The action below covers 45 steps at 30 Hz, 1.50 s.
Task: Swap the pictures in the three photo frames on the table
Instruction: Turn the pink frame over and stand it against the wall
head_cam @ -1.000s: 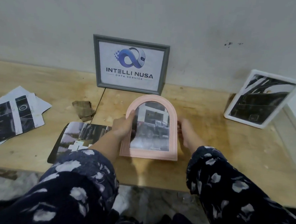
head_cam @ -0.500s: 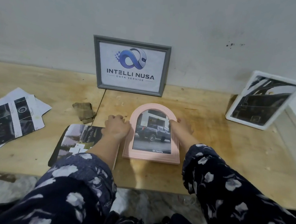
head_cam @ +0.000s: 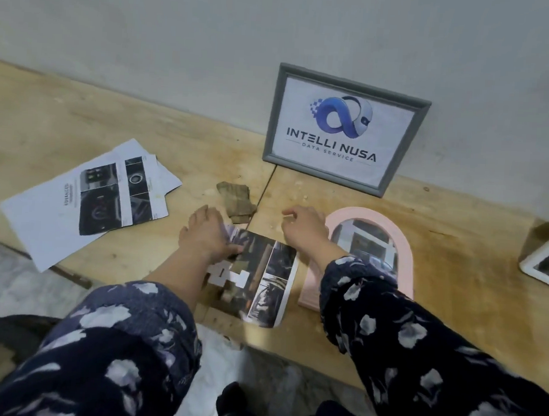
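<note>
The pink arched frame (head_cam: 406,264) lies flat on the wooden table (head_cam: 457,251) with a picture of a truck in it, and my right sleeve covers part of it. My right hand (head_cam: 304,229) hovers just left of it, fingers loosely curled and holding nothing. My left hand (head_cam: 205,232) pinches the upper left corner of a dark printed sheet (head_cam: 263,271) with white cut-outs, which lies at the table's front edge. A grey frame (head_cam: 345,128) with a logo print leans on the wall. A white frame (head_cam: 546,266) shows only partly at the right edge.
Loose printed paper sheets (head_cam: 84,199) lie at the left, overhanging the table's front edge. A small brown folded piece (head_cam: 236,200) sits between the hands and the wall. The floor shows below the front edge.
The pink frame has gone from held up in both hands to lying flat on the table. Both hands have left it and moved left. My left hand now holds the dark sheet's corner.
</note>
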Motion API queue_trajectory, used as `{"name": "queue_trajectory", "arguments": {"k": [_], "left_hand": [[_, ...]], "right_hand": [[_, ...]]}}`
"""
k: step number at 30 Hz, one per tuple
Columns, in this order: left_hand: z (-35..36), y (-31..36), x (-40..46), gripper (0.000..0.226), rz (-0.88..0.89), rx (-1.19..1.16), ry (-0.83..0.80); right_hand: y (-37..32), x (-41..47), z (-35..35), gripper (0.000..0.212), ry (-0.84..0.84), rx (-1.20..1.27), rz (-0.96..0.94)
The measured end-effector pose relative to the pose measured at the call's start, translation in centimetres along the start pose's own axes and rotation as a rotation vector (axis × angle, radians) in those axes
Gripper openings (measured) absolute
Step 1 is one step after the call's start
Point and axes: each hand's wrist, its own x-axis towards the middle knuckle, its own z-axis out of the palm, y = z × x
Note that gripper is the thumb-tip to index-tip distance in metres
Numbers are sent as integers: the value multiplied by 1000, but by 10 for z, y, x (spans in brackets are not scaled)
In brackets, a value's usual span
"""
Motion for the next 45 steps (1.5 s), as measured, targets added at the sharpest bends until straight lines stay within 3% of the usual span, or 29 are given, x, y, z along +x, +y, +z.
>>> {"name": "queue_trajectory", "arguments": {"k": [3,10,16,19,23,27,32,34,37,40,42,45], "left_hand": [[-1,-13,8,106,27,-18,-87],[3,-14,12,97,63,50,-43],[5,-14,14,98,66,92,-35],[7,-17,14,97,77,82,-25],[5,-18,13,100,61,54,-45],[5,-16,11,108,29,26,-144],[3,1,5,111,-35,-39,-199],[6,13,-3,102,38,-19,-122],[23,40,-19,93,350,-19,-19],[47,69,-42,96,582,-48,-31],[65,81,-57,102,662,-8,-45],[90,85,-69,113,660,26,1]], "right_hand": [[-28,18,20,38,-39,3,-83],[-74,46,56,35,-33,-66,-225],[-82,55,72,34,-94,-303,-268],[-74,54,74,29,14,-374,-362],[-72,46,68,17,180,-114,-261],[-61,35,44,41,202,79,-184],[-21,17,-5,43,274,201,-104],[-4,11,-23,40,350,204,-86],[26,2,-47,37,423,199,-2],[51,-2,-62,38,435,156,76],[63,-6,-66,49,418,66,107],[77,-8,-65,44,405,-123,89]]}}
